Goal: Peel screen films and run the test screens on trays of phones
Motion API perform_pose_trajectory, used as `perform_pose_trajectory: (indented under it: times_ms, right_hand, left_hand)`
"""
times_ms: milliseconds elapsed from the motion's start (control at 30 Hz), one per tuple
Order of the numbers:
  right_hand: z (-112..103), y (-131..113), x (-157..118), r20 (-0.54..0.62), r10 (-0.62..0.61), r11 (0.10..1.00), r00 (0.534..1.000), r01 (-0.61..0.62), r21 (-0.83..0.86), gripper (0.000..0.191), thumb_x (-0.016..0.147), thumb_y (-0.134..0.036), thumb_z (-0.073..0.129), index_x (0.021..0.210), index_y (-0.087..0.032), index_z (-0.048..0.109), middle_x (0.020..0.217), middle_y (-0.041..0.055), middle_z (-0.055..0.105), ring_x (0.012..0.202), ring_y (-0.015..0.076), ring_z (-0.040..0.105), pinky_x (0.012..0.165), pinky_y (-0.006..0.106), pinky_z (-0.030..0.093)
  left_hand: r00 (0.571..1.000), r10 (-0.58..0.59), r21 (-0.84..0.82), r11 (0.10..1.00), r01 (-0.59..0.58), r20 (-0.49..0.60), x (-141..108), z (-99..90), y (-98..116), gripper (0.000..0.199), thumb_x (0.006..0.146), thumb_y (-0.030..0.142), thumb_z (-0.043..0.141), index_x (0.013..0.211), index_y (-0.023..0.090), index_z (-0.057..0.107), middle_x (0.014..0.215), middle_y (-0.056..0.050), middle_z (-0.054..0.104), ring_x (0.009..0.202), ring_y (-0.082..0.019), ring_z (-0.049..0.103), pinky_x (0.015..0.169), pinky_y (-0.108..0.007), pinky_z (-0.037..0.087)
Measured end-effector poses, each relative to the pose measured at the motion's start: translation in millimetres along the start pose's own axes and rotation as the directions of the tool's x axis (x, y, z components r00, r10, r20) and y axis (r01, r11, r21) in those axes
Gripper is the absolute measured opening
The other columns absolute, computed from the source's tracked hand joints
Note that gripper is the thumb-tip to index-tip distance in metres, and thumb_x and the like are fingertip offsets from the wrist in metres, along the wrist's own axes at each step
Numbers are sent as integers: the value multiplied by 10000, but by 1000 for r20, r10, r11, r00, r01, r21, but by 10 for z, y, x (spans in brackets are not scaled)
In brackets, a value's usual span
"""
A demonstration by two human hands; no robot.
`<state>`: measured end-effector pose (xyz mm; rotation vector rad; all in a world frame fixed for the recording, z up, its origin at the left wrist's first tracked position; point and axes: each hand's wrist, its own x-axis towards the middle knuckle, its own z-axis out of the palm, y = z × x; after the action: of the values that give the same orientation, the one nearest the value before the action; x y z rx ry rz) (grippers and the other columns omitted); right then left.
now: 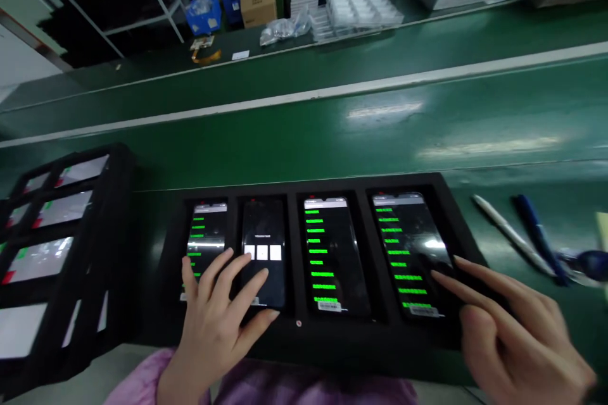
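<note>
Four phones lie face up in the slots of a black foam tray (292,253). Green text lines show on the leftmost phone (209,228), the third phone (339,247) and the rightmost phone (413,234). The second phone (263,221) displays three white squares on a dark screen. My left hand (223,304) is spread over the two left phones, holding nothing, its fingertips at their screens. At the right, my right hand (513,323) has its index and middle fingers extended over the lower right side of the rightmost phone; it holds nothing.
Another black tray (123,202) with light-screened devices stands at the left. A white pen (513,234) and a blue pen (539,237) lie at the right. Beyond the green bench are clear plastic trays (361,6), a plastic bag (285,28), a cardboard box (259,6) and a blue bin (204,16).
</note>
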<state>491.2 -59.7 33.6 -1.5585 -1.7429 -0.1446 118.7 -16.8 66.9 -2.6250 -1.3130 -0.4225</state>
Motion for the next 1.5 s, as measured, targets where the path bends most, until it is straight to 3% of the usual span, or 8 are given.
perform_pose_trajectory:
  times_ms: [167,333,533,633,967,1067,1300,1500]
  right_hand:
    - [-59,8,12,82,-51,997,995,56,-54,303,1039,-180,508,1231,-225,739,1393,97,644,1191,306,616,992,471,496]
    - [-97,6,40,153,-58,986,986,81,-147,333,1068,-210,480,1329,-198,686,1447,137,594,1241,334,573,1001,498,480]
    - [-66,-104,70,70,-28,993,997,36,-112,319,1051,-169,492,1290,-235,692,1482,126,572,1263,341,572,1026,512,455]
    - [24,-261,132,156,-133,987,979,145,-67,293,1059,-180,495,1278,-228,684,1429,128,603,1227,330,586,981,493,452]
    - [314,-586,327,231,-293,945,928,318,-78,317,1091,-354,502,1271,-212,722,1463,153,605,1250,358,583,988,527,426]
    - [335,-548,282,160,-271,959,949,281,-41,297,1066,-288,538,1307,-250,707,1460,135,609,1211,356,610,992,542,432]
    - [343,-486,143,90,-164,986,982,165,2,579,1031,-224,572,1574,-412,501,1389,83,644,1112,347,635,895,506,463]
    - [354,-482,133,58,-169,985,984,166,41,583,1018,-219,574,1562,-420,519,1362,85,668,1054,365,662,904,541,461]
  left_hand:
    - [999,-22,-3,1000,22,-26,150,61,-18,464,1028,529,502,1394,281,642,1460,-149,561,1392,-417,443,1246,-751,-16]
    - [965,-219,-133,971,200,-145,-163,-2,-318,575,1009,442,533,1566,326,460,1437,-146,560,1404,-397,488,1271,-708,135]
    - [914,-390,-50,921,387,-113,-554,-58,-553,504,1014,458,507,1480,268,535,1374,-156,611,1289,-368,571,1272,-653,205]
    - [901,-417,-21,908,418,-117,-604,-8,-599,480,1015,464,495,1440,248,553,1347,-156,625,1250,-356,584,1272,-634,207]
    - [966,-256,25,966,257,-32,-474,-8,-401,539,1018,484,512,1504,253,497,1427,-132,587,1322,-309,533,1315,-553,68]
    - [977,-212,25,977,212,1,-378,-19,-323,559,1018,511,528,1503,233,510,1436,-136,586,1337,-297,516,1322,-537,15]
    - [988,-157,-6,988,157,-15,-77,24,-151,525,1009,579,555,1410,247,624,1462,-126,586,1410,-306,468,1318,-586,-39]
    - [972,-230,-54,972,228,-40,-18,61,-71,538,1007,651,523,1385,292,656,1450,-89,619,1414,-285,485,1327,-562,-37]
